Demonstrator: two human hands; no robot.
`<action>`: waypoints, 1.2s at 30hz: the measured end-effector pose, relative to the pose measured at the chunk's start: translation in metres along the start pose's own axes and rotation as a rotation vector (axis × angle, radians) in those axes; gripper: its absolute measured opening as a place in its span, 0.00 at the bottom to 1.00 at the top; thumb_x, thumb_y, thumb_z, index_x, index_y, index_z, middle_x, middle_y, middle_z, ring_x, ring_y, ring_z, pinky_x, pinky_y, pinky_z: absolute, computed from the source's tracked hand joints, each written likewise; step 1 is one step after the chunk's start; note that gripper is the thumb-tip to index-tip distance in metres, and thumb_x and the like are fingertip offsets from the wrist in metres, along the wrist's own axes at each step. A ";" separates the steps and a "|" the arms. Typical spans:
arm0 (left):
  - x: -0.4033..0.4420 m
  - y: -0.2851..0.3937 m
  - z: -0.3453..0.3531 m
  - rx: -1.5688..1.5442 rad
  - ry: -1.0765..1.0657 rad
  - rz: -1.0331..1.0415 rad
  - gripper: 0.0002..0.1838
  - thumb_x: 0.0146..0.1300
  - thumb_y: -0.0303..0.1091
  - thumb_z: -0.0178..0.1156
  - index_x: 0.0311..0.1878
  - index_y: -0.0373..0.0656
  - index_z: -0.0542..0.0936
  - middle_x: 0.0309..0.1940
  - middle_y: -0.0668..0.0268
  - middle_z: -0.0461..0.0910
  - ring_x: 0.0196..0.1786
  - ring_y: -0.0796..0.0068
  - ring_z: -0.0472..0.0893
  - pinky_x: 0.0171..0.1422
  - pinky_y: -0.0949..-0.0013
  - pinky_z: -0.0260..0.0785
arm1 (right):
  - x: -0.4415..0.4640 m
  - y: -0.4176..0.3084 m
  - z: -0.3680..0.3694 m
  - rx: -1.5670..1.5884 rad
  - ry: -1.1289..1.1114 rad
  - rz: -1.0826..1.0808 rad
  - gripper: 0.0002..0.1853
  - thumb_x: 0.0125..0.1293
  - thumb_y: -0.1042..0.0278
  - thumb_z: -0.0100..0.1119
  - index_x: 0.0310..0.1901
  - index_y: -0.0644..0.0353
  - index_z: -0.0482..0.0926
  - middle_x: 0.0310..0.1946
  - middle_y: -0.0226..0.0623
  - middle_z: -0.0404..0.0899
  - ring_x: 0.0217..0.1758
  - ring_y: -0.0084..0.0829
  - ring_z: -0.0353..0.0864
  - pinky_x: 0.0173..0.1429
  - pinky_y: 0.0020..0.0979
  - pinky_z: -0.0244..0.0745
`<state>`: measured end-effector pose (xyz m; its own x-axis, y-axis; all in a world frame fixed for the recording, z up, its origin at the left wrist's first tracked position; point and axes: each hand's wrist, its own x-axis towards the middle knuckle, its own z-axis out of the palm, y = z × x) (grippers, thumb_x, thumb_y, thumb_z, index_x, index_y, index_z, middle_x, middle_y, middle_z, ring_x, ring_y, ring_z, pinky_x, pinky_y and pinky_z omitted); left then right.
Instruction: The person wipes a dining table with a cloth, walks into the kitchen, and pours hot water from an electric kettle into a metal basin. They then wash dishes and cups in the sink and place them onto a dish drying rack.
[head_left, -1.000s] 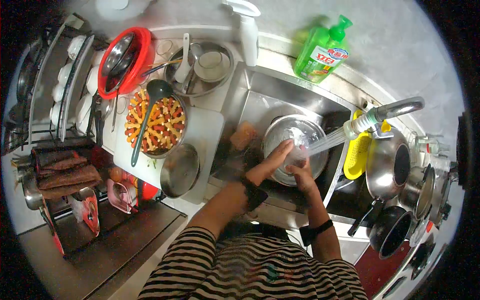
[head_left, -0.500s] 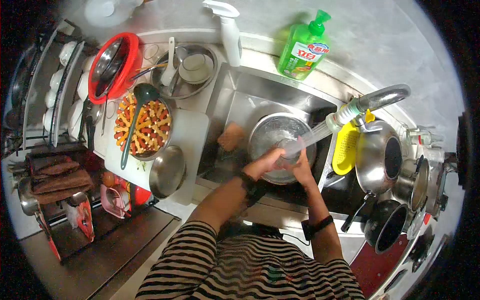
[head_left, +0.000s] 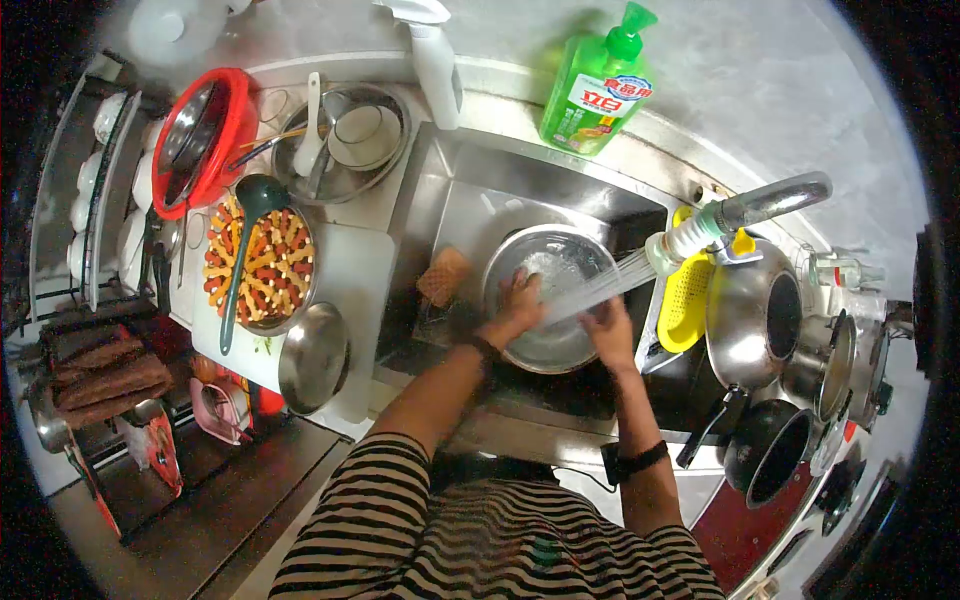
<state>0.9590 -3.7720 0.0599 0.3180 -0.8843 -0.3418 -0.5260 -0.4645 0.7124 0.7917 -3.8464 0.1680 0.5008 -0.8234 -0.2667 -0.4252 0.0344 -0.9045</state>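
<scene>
A round metal basin (head_left: 553, 366) with water in it stands in the sink (head_left: 455, 190). My left hand (head_left: 521, 300) reaches over its left half with the fingers apart and slightly blurred. My right hand (head_left: 609, 333) is at the basin's right rim, its fingers loosely bent and apart. I can make out nothing held in either hand. A spray of water (head_left: 600, 288) runs from the faucet (head_left: 690, 236) down between my hands into the basin. Left of the basin a brown sponge-like block (head_left: 444, 277) lies on the sink floor.
Left of the sink, a white board (head_left: 355, 265) bears a patterned round tray (head_left: 285, 255) with a ladle and a metal bowl (head_left: 315, 357). Behind are a red basin (head_left: 237, 135), a bowl of utensils, a spray bottle (head_left: 436, 75) and green soap (head_left: 595, 95). Pans (head_left: 745, 310) stand right.
My hands were together around a small clear vessel under the spray. They have moved apart, the left one to the left, and the vessel is no longer distinct. The view has shifted slightly.
</scene>
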 end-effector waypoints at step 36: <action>-0.007 0.019 -0.045 0.415 -0.069 0.500 0.28 0.36 0.31 0.66 0.47 0.49 0.74 0.45 0.59 0.65 0.52 0.57 0.66 0.51 0.55 0.63 | 0.092 -0.026 -0.245 0.273 0.499 -0.189 0.28 0.55 0.80 0.48 0.60 0.62 0.61 0.49 0.40 0.70 0.48 0.31 0.71 0.53 0.28 0.67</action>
<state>0.9826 -3.7724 0.1036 -0.0886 -0.9929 -0.0791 -0.8624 0.0368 0.5048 0.6640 -4.0616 0.2488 0.1058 -0.9937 0.0363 -0.1213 -0.0491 -0.9914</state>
